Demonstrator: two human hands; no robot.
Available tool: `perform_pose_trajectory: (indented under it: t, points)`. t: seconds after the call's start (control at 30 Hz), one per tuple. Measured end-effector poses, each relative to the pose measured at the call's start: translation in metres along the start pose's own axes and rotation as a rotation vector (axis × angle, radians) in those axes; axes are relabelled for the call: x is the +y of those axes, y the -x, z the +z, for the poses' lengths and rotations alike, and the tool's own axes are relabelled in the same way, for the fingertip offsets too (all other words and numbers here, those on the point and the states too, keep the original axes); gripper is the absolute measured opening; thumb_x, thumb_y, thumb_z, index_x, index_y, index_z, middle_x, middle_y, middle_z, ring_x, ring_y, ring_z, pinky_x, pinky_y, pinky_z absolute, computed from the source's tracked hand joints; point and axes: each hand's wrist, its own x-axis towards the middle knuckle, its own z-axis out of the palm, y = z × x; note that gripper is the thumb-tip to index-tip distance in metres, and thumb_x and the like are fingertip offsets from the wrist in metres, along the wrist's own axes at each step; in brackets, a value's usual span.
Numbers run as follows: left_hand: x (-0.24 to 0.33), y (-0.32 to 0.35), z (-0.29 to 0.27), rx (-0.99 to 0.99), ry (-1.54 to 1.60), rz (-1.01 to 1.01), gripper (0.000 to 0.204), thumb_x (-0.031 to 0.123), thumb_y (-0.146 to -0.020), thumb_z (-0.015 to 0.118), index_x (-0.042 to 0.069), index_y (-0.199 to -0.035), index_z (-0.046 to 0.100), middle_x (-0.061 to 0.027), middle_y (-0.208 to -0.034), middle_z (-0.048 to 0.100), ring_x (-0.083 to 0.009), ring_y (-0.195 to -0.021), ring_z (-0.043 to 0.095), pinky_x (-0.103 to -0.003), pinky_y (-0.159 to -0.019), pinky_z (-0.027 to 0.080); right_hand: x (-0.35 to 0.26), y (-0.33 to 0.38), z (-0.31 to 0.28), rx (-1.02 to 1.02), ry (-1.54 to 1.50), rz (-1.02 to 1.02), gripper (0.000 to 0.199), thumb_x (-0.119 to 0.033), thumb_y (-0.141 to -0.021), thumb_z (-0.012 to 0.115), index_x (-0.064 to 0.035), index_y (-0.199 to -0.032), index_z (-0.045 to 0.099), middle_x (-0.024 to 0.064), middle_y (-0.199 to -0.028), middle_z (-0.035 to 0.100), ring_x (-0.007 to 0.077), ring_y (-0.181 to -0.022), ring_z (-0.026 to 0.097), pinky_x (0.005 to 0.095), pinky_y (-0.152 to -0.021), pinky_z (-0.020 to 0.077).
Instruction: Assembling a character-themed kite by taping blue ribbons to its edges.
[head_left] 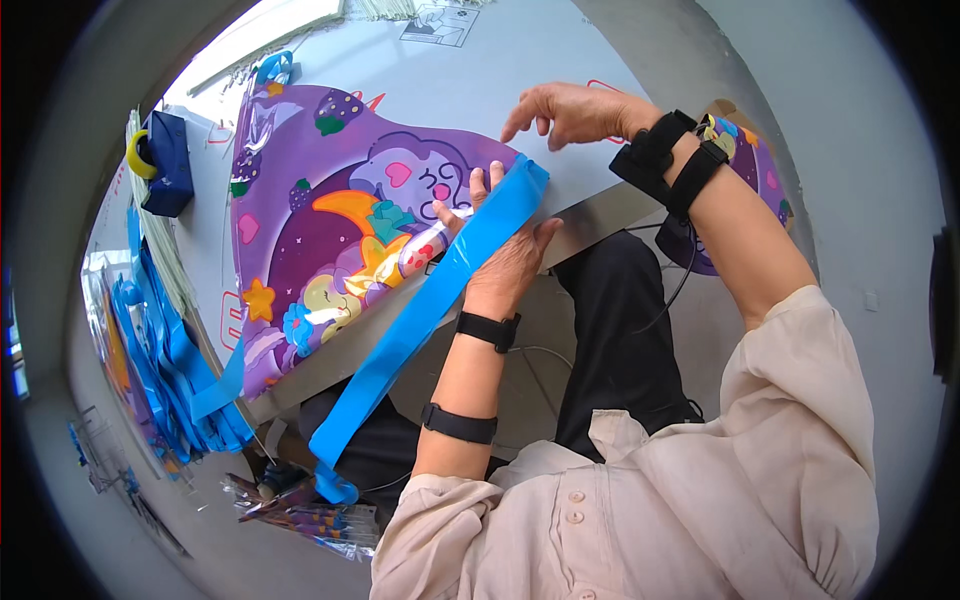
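Observation:
A purple plastic sheet [275, 185] printed with a moon, stars and berries lies across the table's near edge. A long shiny blue strip [430, 300] runs from the sheet's right corner down past the table edge toward my lap. My left hand [505, 265] lies at the sheet's near edge, its fingers spread on the print and its thumb apart. The strip crosses over this hand and hides part of it. Above the sheet's right corner is my right hand [575, 112], its index finger stretched toward the corner and the others loosely bent; nothing shows in it.
At left, a dark blue tape dispenser [170, 165] with a yellow roll stands on the white table [540, 60]. Blue strips [180, 350] hang in a bunch at the table's left side. Below are plastic-wrapped packs [320, 520]. Another purple printed piece [755, 180] is beyond my right forearm.

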Motion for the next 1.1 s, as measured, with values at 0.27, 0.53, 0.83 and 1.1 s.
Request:
perform_pose_trajectory:
  t: [0.27,0.53,0.83,1.1]
  points:
    - [0.005,-0.001,-0.009,-0.044,-0.045,0.003,0.059,0.049,-0.079,0.061,0.012,-0.124,0.053,-0.0135,-0.136,0.041,-0.0324,-0.129,0.033,-0.067,-0.095,0.021,0.014,0.010,0.053,0.271,0.084,-0.091,0.009,-0.009,-0.073,0.063,-0.0068,-0.082,0.063,0.0078,-0.083,0.059,0.0222,-0.072,0.058,0.0327,-0.066,0.0483]
    - [0.009,-0.013,-0.003,0.031,0.308,-0.061,0.045,0.029,-0.082,0.066,-0.005,-0.109,0.056,-0.0250,-0.085,0.064,-0.0393,-0.078,0.062,-0.039,-0.071,0.050,0.024,0.009,0.061,0.367,-0.377,-0.011,0.008,-0.006,-0.082,0.057,0.0006,-0.077,0.058,0.0046,-0.069,0.054,0.0116,-0.065,0.052,0.0276,-0.063,0.0460]
    - [0.019,-0.027,-0.004,0.105,0.418,-0.244,0.016,0.016,-0.084,0.059,-0.001,-0.082,0.060,-0.0222,-0.073,0.062,-0.0389,-0.069,0.061,-0.043,-0.061,0.048,0.018,0.004,0.066,0.414,-0.406,-0.048,0.007,0.002,-0.076,0.053,0.0024,-0.080,0.059,0.0070,-0.070,0.060,0.0129,-0.066,0.055,0.0271,-0.066,0.0483]
    - [0.017,-0.024,0.000,0.248,0.415,-0.207,0.009,0.011,-0.083,0.057,0.003,-0.082,0.061,-0.0210,-0.070,0.060,-0.0378,-0.062,0.059,-0.041,-0.055,0.046,0.023,0.002,0.072,0.491,-0.389,-0.102,0.012,0.004,-0.073,0.054,0.0024,-0.082,0.062,0.0097,-0.077,0.066,0.0159,-0.073,0.060,0.0275,-0.073,0.0496]
